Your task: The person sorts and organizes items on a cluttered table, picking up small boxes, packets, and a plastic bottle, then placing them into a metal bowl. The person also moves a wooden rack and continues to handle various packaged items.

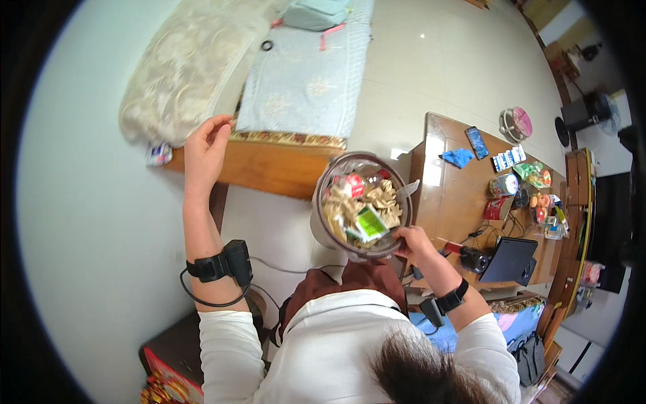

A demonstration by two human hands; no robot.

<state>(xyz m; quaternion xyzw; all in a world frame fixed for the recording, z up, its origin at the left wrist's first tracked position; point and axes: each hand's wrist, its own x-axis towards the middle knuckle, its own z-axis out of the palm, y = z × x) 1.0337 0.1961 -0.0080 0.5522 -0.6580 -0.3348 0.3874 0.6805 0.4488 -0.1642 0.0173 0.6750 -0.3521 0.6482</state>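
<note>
My right hand grips the near right rim of a round waste bin and holds it in front of me. Crumpled tan paper or tissue, a green-and-white packet and a red-and-white wrapper fill the bin almost to its rim. A scrap of clear plastic sticks out over its right side. My left hand is raised at the left with nothing in it, thumb and fingers slightly apart. It appears over the wooden end board of a bed or bench.
A glass-topped wooden table at right bears a blue cloth, phone, tins, fruit, cables and a dark laptop. A pink-topped stool stands beyond. A light-blue bag lies on the pale mat. Cables cross the floor.
</note>
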